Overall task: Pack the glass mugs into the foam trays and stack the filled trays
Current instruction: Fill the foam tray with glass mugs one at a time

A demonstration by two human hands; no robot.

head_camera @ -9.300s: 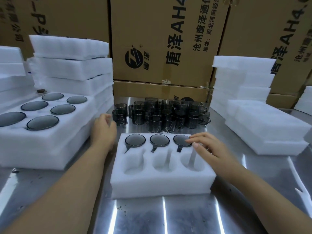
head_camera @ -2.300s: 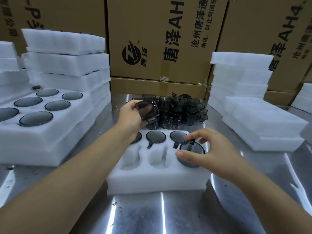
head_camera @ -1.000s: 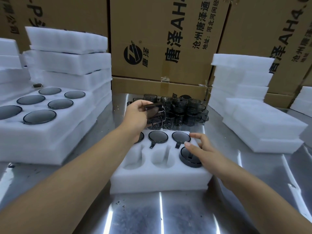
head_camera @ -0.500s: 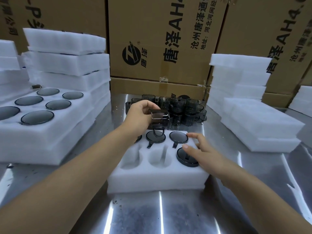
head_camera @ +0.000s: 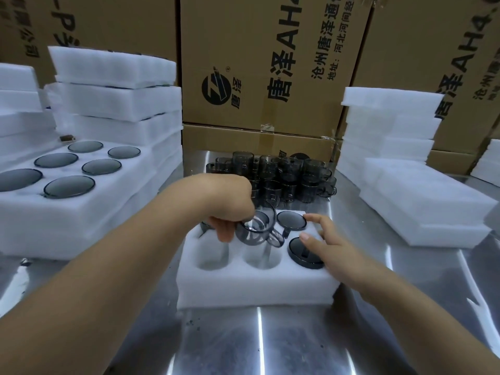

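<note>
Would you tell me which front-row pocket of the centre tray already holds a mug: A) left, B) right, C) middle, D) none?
B: a mug sits in the front right pocket of the tray under the right hand. The left and middle front pockets are empty, and the left hand holds a second mug above them.

Single head view: camera on person's head, faces forward and down over steel table (head_camera: 270, 334). Foam tray (head_camera: 257, 288) near, at frame centre. Wide angle bends frame edges. Cardboard boxes (head_camera: 270, 63) behind table close off background. Left foam stack (head_camera: 116, 104) and right foam stack (head_camera: 389, 117) at side borders.
</note>
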